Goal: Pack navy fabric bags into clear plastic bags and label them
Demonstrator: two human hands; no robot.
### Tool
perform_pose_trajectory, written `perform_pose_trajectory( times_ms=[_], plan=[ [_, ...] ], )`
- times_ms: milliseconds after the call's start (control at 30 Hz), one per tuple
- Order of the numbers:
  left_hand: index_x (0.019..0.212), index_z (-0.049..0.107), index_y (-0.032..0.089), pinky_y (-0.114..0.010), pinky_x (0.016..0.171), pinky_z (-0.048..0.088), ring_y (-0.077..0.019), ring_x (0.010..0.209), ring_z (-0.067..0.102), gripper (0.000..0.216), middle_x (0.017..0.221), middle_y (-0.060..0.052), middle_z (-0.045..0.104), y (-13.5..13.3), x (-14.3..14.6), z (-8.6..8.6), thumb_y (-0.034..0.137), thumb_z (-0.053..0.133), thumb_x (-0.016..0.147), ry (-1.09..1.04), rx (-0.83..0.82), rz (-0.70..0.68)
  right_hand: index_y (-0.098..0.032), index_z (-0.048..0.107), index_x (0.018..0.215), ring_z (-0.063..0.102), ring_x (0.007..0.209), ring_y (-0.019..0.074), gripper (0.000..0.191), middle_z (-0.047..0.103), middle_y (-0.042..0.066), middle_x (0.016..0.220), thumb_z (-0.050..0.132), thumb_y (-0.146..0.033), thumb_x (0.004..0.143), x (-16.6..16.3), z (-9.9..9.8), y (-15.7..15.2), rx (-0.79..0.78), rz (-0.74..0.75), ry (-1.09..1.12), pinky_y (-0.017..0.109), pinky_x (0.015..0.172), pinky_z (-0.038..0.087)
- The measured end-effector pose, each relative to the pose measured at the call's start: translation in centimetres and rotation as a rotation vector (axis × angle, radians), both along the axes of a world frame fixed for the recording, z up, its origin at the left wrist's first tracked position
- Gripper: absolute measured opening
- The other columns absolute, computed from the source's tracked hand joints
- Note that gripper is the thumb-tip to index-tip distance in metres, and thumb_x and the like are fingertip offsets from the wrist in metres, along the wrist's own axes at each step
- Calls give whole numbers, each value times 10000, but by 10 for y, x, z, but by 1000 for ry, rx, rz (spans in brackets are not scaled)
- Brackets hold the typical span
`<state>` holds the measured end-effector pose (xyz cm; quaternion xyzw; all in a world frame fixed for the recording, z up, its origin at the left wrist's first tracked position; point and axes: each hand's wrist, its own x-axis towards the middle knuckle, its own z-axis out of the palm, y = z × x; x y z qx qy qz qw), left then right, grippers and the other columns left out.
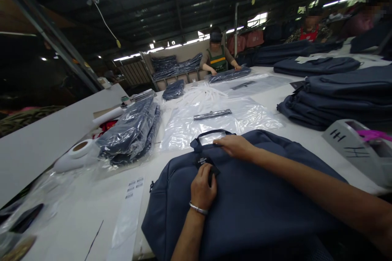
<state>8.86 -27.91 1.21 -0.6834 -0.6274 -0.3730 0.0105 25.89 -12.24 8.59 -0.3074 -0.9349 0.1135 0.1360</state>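
A navy bag (260,195) lies in front of me on the white table, its carry loop (211,132) at the far edge. Attached near the loop is a black hang tag (201,160) with white print. My left hand (203,185), wearing a silver bangle at the wrist, has its fingers curled on the lower part of this tag. My right hand (235,147) reaches across from the right, fingers closed on the bag's top edge beside the loop's right end. Its fingertips are partly hidden, so the exact grip is hard to see.
Plastic-wrapped bags (130,130) and a white roll (81,149) lie left. A barcode sticker sheet (130,208) is nearer me. Clear plastic bags (214,124) spread ahead. Stacked navy bags (346,98) and a grey tape dispenser (358,147) stand right. A co-worker (218,55) works opposite.
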Motion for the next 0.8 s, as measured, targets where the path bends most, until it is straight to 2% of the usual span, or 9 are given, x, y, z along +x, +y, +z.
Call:
perform_pose_trajectory(
  times_ms=[133,300,400,467,533,600,667,733,800],
  plan=[
    [1249,502,201,-380,937,562,-215,1091,623,396,1199,-117,600,-1,1,2,125,530,861,-56,53,28,-218,652,1247,600,925,244,413,668,128,1030,494,-92,886,32,-28,-60,128,154,-150,359,831,451],
    [1293,566,226,-415,1008,521,-242,1198,560,403,1265,-120,566,-1,-2,2,166,504,900,95,-1,-29,-134,659,1224,560,1139,308,423,640,182,1195,445,-45,871,49,-42,-116,-2,33,-32,490,1024,410],
    [1201,651,202,-462,1094,450,-279,1330,467,323,1327,-126,575,-1,-2,4,210,486,923,224,-49,-84,-235,657,1247,543,1212,282,395,637,118,1262,498,-139,898,71,-29,-161,-295,44,204,439,1062,402],
    [1201,654,213,-522,1128,395,-283,1346,462,322,1332,-116,603,-2,-1,6,243,466,942,279,-106,-92,-277,720,1099,655,984,243,255,716,95,1050,531,-331,938,91,-27,-194,-602,6,337,362,903,504],
    [1232,633,249,-623,1145,305,-293,1339,478,332,1349,-100,609,-4,0,8,275,454,954,327,-160,-82,-226,732,893,656,637,199,412,704,87,743,505,-569,921,110,-35,-223,-1012,-175,421,309,626,530],
    [1278,599,276,-681,1137,248,-307,1354,461,353,1392,-95,581,-6,0,10,313,465,953,364,-209,-86,-172,697,824,626,523,179,602,682,88,675,483,-734,849,122,-51,-242,-1405,-422,540,284,511,502],
    [1329,556,271,-666,1127,277,-312,1379,429,398,1434,-105,540,-7,-1,11,348,483,945,383,-254,-107,-137,692,902,698,731,212,681,717,138,873,511,-786,797,125,-65,-251,-1649,-543,765,310,669,562],
    [1362,523,263,-644,1126,295,-311,1401,396,435,1468,-111,501,-8,-2,11,376,483,943,402,-289,-122,-135,686,1000,670,1026,235,652,687,165,1109,572,-743,796,120,-70,-253,-1751,-499,1013,343,932,520],
    [1376,504,257,-642,1132,283,-309,1413,377,448,1488,-111,475,-9,-2,11,390,466,950,422,-310,-128,-146,676,1046,618,1148,247,600,655,160,1203,631,-689,795,113,-67,-252,-1804,-457,1173,370,1038,459]
  ],
)
